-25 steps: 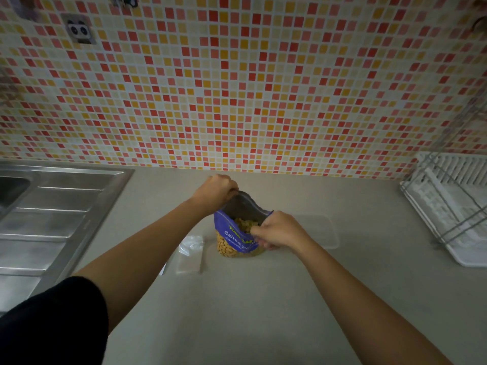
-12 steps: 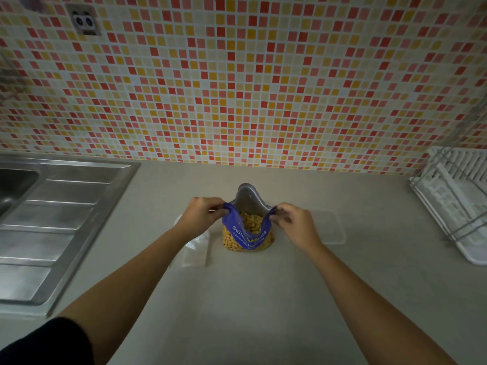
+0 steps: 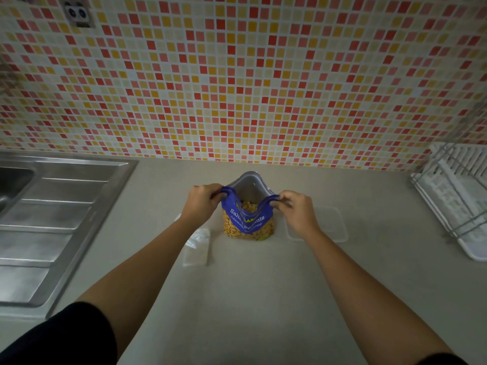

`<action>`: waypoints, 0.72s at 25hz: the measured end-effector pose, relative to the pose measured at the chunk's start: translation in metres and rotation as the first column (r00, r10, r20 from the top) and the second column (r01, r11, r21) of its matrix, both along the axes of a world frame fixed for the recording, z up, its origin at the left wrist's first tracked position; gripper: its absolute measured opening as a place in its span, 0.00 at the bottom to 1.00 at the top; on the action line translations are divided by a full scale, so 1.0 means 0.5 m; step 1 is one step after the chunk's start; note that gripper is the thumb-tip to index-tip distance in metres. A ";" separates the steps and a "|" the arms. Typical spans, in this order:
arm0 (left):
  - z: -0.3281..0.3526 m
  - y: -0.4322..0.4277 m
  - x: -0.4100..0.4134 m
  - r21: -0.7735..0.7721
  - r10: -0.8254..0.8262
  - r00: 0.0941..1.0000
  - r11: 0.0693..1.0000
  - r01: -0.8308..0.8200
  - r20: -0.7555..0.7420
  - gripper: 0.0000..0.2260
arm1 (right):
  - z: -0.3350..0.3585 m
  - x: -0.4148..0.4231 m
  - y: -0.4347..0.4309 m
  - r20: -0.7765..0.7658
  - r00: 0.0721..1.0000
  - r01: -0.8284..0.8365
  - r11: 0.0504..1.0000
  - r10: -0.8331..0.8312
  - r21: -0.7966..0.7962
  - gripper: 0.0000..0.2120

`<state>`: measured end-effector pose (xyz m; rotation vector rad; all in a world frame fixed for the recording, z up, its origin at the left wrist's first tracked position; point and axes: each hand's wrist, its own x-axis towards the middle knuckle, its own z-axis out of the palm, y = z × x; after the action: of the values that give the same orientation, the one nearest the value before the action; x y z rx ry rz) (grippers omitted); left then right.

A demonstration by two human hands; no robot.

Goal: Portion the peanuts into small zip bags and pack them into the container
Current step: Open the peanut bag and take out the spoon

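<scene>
Pinching the mouth of the peanut bag (image 3: 247, 222) at its two side edges with left hand (image 3: 203, 204) and right hand (image 3: 295, 214), shifting from the back-and-front hold of a second ago, spreading it open and baring the peanuts (image 3: 249, 206) for portioning. Making out only dimly, just left of the bag, the clear zip bags (image 3: 196, 248), count unclear; just right of it, the see-through container (image 3: 334, 227), partly hiding behind the right wrist

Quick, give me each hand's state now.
Left hand: pinching the left top edge of the blue foil peanut bag.
Right hand: pinching the bag's right top edge.
</scene>
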<state>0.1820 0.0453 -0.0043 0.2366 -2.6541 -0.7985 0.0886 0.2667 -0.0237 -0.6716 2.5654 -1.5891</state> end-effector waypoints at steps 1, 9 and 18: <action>-0.005 -0.002 0.003 0.000 0.016 0.999 1.000 -0.016 -0.028 0.07 | -0.002 0.000 0.000 -0.012 1.000 -0.023 1.000 0.023 0.018 0.03; -0.008 -0.024 0.000 0.065 0.012 0.999 0.998 -0.015 0.044 0.08 | -0.017 0.001 -0.008 -0.070 0.995 -0.069 0.997 0.072 0.037 0.06; -0.010 -0.033 0.017 0.238 -0.012 0.989 0.971 -0.023 0.144 0.12 | -0.043 0.026 -0.008 -0.035 0.999 -0.001 0.999 0.003 0.037 0.10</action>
<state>0.1904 0.0290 -0.0095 0.3764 -2.6855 -1.1409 0.1016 0.2629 -0.0451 -0.7047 2.6108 -1.5392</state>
